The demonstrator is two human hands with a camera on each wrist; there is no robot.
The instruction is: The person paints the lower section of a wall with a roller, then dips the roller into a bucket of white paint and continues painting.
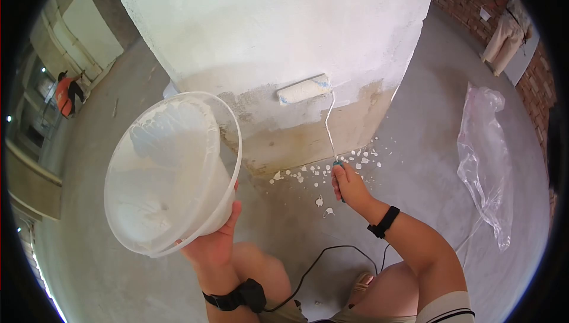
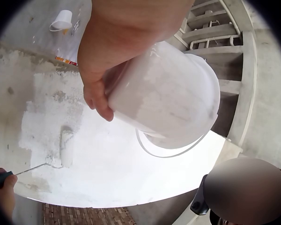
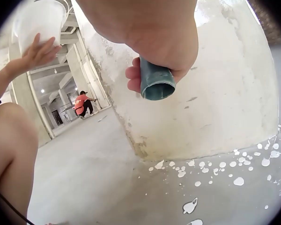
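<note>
My right hand (image 1: 351, 188) grips the dark green handle (image 3: 158, 84) of a paint roller. The roller's whitish sleeve (image 1: 304, 90) lies against the low part of the wall (image 1: 278, 32), where white coating meets bare grey-brown surface. My left hand (image 1: 214, 241) supports a white translucent bucket (image 1: 219, 198) from below and the side, its mouth tilted toward me. White residue coats the bucket's inside. In the left wrist view the left fingers (image 2: 104, 105) curl at the bucket's base, and its thin handle (image 2: 171, 154) hangs loose.
White drips (image 1: 320, 201) spot the grey floor (image 1: 415, 163) at the wall's foot. Crumpled clear plastic (image 1: 486, 163) lies at right. One person in orange (image 1: 65, 94) crouches far left; another stands (image 1: 507, 35) far right. A black cable (image 1: 338, 246) runs between my wrists.
</note>
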